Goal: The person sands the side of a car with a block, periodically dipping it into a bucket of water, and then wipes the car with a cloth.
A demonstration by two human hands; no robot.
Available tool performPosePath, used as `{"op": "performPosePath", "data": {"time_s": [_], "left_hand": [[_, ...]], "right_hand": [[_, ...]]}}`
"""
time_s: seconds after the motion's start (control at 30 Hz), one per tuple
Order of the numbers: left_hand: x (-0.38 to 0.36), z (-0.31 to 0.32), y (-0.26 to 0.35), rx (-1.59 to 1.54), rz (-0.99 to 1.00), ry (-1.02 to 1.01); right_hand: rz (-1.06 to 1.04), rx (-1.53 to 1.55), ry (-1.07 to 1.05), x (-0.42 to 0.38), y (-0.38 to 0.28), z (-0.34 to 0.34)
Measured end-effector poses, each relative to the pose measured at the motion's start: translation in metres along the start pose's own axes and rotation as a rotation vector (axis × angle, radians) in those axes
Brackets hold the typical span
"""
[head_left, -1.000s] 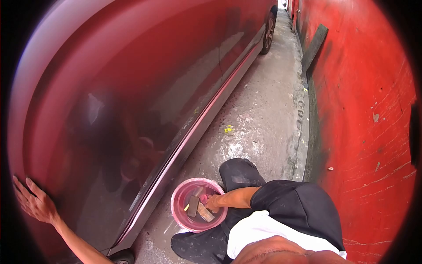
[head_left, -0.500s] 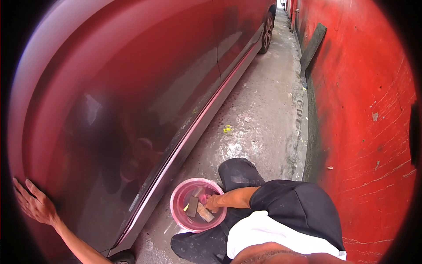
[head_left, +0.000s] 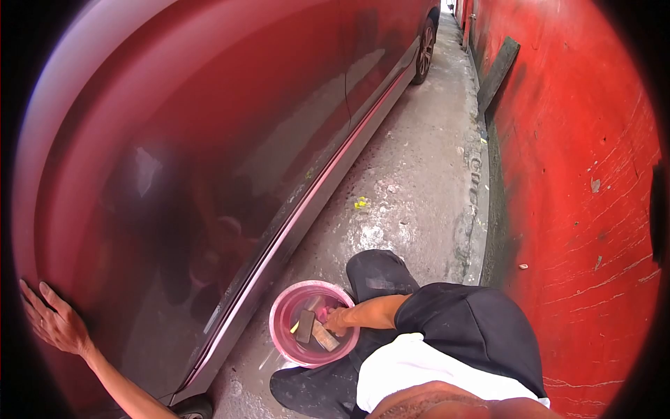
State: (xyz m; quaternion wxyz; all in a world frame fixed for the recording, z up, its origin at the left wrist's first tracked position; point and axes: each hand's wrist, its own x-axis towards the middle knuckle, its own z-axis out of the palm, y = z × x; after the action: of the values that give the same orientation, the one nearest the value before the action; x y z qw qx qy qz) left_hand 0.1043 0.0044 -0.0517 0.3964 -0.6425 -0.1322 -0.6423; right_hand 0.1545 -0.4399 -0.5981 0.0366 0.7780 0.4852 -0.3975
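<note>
My left hand lies flat against the side of a dark, glossy car, its fingers stretched out. Down in a pink bucket on the ground, my right hand has its fingers curled by a small bright pink thing, too hidden to name. Also in the bucket are a dark grey block and a worn, brownish block just under my right hand. A bit of yellow shows beside the grey block.
A red wall runs along the right, with a dark board leaning on it. Wet concrete stretches between car and wall, with yellow scraps on it. My bent knees are close around the bucket.
Almost nothing differs. The view has shifted very slightly; my left hand stays on the car and my right hand stays in the bucket.
</note>
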Motion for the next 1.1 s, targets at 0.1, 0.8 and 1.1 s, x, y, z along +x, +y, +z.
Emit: {"op": "performPosePath", "data": {"time_s": [0.1,0.8,1.1], "left_hand": [[-0.001,0.000,0.000,0.007,-0.015,-0.019],[-0.003,0.002,-0.003,0.004,-0.040,-0.039],[-0.008,-0.004,-0.006,0.159,0.001,-0.151]], "right_hand": [[0.008,-0.006,-0.013,-0.002,-0.001,-0.002],[0.008,-0.015,-0.032,0.004,0.001,0.000],[0.012,-0.045,0.154,-0.001,-0.006,-0.010]]}}
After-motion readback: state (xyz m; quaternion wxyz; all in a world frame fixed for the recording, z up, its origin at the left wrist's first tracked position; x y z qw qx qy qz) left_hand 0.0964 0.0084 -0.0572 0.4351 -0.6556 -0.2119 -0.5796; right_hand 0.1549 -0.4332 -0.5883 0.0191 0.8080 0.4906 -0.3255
